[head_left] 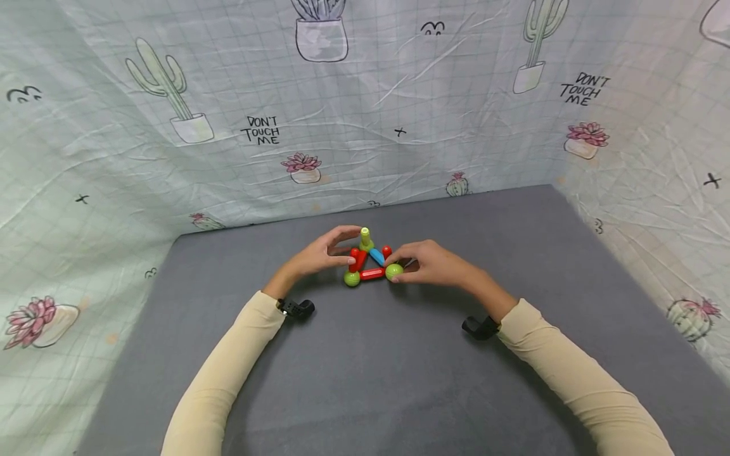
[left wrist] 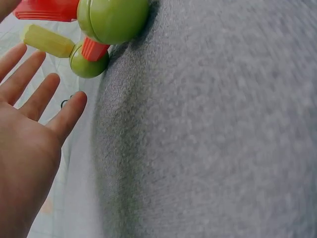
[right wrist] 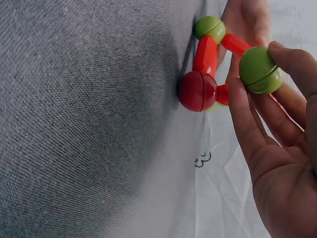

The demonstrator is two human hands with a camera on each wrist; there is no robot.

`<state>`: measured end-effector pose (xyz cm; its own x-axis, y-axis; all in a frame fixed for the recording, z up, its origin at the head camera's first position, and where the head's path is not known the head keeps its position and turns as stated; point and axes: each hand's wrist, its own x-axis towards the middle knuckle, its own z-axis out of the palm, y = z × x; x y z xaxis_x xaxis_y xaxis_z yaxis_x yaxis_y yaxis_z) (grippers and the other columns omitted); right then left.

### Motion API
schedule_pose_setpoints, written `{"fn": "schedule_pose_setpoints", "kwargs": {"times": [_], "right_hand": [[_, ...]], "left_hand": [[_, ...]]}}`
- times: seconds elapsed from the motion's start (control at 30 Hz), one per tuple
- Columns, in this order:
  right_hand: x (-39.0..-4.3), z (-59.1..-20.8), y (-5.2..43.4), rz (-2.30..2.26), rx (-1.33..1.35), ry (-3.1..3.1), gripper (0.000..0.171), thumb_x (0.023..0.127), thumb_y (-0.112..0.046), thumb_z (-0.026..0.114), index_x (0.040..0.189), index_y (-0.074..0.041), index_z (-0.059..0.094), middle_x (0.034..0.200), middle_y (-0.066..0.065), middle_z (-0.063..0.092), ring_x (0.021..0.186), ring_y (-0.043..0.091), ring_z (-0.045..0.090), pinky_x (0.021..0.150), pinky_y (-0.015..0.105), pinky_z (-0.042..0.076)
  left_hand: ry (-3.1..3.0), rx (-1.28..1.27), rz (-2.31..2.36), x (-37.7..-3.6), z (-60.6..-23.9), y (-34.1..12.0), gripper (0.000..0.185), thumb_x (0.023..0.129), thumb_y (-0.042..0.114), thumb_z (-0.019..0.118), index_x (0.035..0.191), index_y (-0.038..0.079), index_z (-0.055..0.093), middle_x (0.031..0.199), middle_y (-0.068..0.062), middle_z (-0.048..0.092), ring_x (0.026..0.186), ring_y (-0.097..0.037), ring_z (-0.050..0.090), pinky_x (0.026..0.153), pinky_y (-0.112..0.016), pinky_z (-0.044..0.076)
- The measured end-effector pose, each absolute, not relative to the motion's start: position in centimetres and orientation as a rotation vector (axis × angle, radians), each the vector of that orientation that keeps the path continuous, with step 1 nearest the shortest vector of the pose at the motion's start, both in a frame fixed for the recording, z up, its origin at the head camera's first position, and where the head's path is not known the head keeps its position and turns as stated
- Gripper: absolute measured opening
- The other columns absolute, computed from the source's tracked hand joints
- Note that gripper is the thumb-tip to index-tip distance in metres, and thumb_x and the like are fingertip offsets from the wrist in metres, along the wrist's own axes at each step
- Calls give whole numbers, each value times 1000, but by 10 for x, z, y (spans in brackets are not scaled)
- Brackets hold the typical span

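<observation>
In a triangular frame of toy rods and balls, a red rod (head_left: 373, 273) lies along the near side and a blue rod (head_left: 377, 256) behind it. My left hand (head_left: 319, 253) surrounds the left side with fingers spread, thumb by the upright red rod (head_left: 354, 258) and fingertips close to the yellow-green upright rod (head_left: 365, 235). With thumb and fingers, my right hand (head_left: 430, 263) pinches a green ball (right wrist: 260, 69). Below it a red ball (right wrist: 197, 90) rests on the table, its short red rod partly hidden by my fingers. Whether the held ball touches that rod, I cannot tell.
A grey table (head_left: 365, 373) extends around the frame. Behind and beside it hangs a pale curtain (head_left: 365, 126) printed with cacti. Each wrist carries a black strap device (head_left: 299, 309).
</observation>
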<state>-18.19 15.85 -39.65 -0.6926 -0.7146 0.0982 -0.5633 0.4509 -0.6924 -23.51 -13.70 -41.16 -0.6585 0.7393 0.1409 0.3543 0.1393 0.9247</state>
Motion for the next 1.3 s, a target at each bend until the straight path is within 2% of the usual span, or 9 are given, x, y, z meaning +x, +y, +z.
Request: {"fn": "schedule_pose_setpoints", "kwargs": {"times": [0.1, 0.2, 0.33, 0.5, 0.93, 1.2, 1.3], "right_hand": [[-181, -394, 161, -1105, -1090, 2507, 37, 86, -30, 71, 118, -13, 66, 111, -7, 64, 97, 9, 62, 83, 31, 55], [-181, -391, 164, -1130, -1070, 2533, 35, 86, -29, 71, 117, -13, 66, 110, -6, 64, 97, 11, 62, 82, 30, 55], [-183, -390, 167, -1121, -1063, 2560, 35, 86, -28, 71, 117, -13, 66, 111, -6, 64, 97, 12, 62, 81, 27, 54], [-187, -388, 164, -1107, -1058, 2562, 34, 86, -26, 71, 117, -13, 65, 111, -4, 63, 95, 12, 61, 82, 29, 55], [-206, -388, 157, -1125, -1008, 2491, 35, 86, -29, 70, 117, -13, 63, 114, -3, 62, 99, 12, 60, 86, 33, 53], [-216, -374, 143, -1247, -1182, 2628, 33, 85, -23, 72, 116, -15, 63, 111, -5, 62, 95, 11, 62, 85, 40, 54], [-220, -372, 134, -1253, -1158, 2630, 34, 85, -22, 72, 117, -14, 64, 111, -5, 62, 97, 10, 60, 83, 36, 54]], "left_hand": [[2087, 1021, 1527, -234, -412, -138, 61, 90, 7, 64, 142, 2, 34, 146, -14, 35, 136, -36, 30, 107, -56, 30], [2142, 981, 1532, -229, -412, -139, 51, 90, 7, 64, 135, -1, 42, 137, -19, 42, 128, -38, 40, 103, -50, 39], [2238, 960, 1519, -221, -410, -140, 33, 88, 6, 66, 119, -2, 56, 120, -16, 56, 113, -31, 54, 92, -37, 49], [2304, 984, 1492, -216, -409, -140, 22, 88, 5, 67, 109, 1, 64, 108, -12, 64, 102, -25, 61, 83, -29, 53], [2326, 1019, 1465, -214, -408, -137, 20, 88, 5, 66, 107, -1, 65, 106, -11, 64, 101, -22, 62, 86, -34, 52], [2371, 960, 1417, -211, -403, -134, 23, 87, 8, 68, 109, 0, 64, 104, -10, 65, 97, -23, 61, 83, -37, 53], [2384, 973, 1403, -209, -400, -132, 23, 88, 8, 67, 108, -2, 64, 101, -12, 65, 94, -25, 61, 82, -42, 52]]}}
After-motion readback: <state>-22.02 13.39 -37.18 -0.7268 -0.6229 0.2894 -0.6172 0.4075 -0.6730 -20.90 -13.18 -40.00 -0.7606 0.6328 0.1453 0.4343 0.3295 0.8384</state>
